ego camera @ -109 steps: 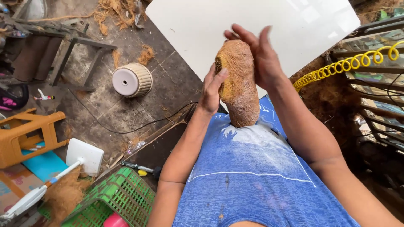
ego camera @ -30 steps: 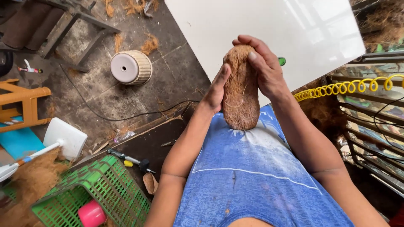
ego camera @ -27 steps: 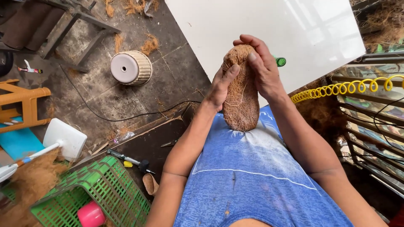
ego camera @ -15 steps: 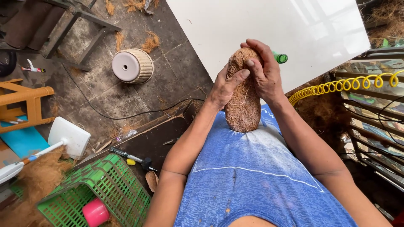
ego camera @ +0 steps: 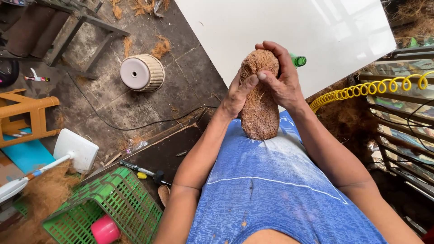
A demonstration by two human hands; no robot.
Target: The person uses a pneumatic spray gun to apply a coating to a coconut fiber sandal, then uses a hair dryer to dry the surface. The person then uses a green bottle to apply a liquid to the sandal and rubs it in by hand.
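- since the earlier frames the left hand (ego camera: 238,92) has slid from the side of the husk (ego camera: 259,97) onto its front, fingers now lying across the upper part and pointing at the right hand.
- the right hand (ego camera: 279,77) has closed further over the top; a few seconds back its fingers were spread wide behind the husk.
- the husk stood tilted then; now it is nearly upright, and its top is more hidden under the fingers.
- a green cap (ego camera: 298,60) now shows just behind the right hand.
- both hands are together, clamped on the husk from left and right, fingertips almost meeting at its upper front.
- the husk is brown, oblong and shaggy with coarse fibre, wider at the bottom; its lower end rests on the person's blue shirt (ego camera: 275,190), in front of a white board (ego camera: 280,27).
- on the floor to the left: a green basket (ego camera: 115,203), loose fibre (ego camera: 43,199), a round white pot (ego camera: 141,72).
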